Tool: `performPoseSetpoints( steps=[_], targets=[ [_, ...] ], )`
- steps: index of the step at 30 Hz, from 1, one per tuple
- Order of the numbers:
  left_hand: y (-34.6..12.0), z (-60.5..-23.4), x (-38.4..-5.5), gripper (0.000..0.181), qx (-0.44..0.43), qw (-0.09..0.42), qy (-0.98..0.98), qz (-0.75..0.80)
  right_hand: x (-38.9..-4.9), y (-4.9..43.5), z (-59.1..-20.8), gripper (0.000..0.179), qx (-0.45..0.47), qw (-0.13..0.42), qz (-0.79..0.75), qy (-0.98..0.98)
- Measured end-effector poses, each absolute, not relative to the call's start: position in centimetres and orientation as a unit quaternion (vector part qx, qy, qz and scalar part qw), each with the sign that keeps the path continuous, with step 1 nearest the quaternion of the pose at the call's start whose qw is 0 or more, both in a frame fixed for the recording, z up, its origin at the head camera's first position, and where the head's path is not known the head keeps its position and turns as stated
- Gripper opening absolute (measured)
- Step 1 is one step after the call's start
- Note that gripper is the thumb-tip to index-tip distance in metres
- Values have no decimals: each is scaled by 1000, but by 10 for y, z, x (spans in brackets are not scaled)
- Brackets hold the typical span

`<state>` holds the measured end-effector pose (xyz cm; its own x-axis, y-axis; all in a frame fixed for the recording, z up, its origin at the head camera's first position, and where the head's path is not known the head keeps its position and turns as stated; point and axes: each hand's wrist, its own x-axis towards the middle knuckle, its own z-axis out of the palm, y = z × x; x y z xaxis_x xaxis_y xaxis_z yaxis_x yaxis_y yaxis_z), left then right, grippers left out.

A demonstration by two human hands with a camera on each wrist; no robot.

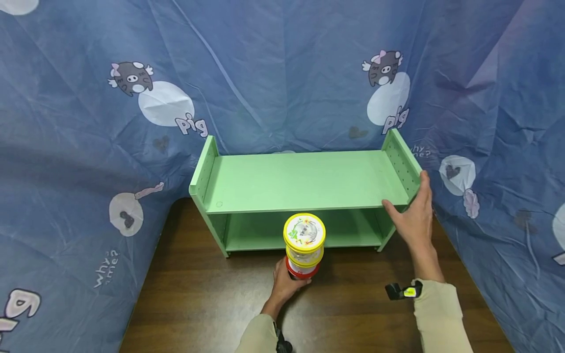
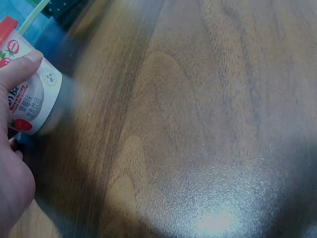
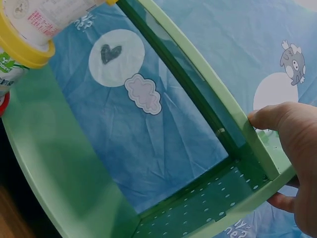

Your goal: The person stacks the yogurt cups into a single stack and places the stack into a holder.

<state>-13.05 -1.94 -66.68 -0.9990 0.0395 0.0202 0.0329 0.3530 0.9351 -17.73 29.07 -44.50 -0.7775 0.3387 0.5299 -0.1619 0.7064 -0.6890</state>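
Three tubs stand stacked in front of the green shelf (image 1: 300, 181) in the head view. Two have yellow lids, the top yellow-lidded tub (image 1: 304, 233) carrying a printed pattern. The lowest is a red-lidded tub (image 1: 303, 274), white with strawberry pictures. My left hand (image 1: 282, 287) grips this lowest tub; in the left wrist view, the thumb lies across its side (image 2: 49, 96) and its base is above the wooden surface. My right hand (image 1: 416, 215) holds the shelf's front right corner, its thumb on the upper board's edge and the fingers outside the side panel (image 3: 198, 203).
The two-level shelf stands on a brown wooden tabletop (image 1: 212, 304), with raised side panels at both ends. Blue printed cloth (image 1: 282, 73) hangs behind and along both sides. The lower shelf board (image 1: 256, 240) lies behind the tubs.
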Motion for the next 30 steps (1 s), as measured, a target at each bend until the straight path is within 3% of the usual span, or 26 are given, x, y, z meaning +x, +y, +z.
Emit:
performPoseSetpoints(
  steps=[30],
  targets=[
    [-18,-671,-128,79,26,-26,831,555,-175,291,-445,105,-62,323,382,-863]
  ],
)
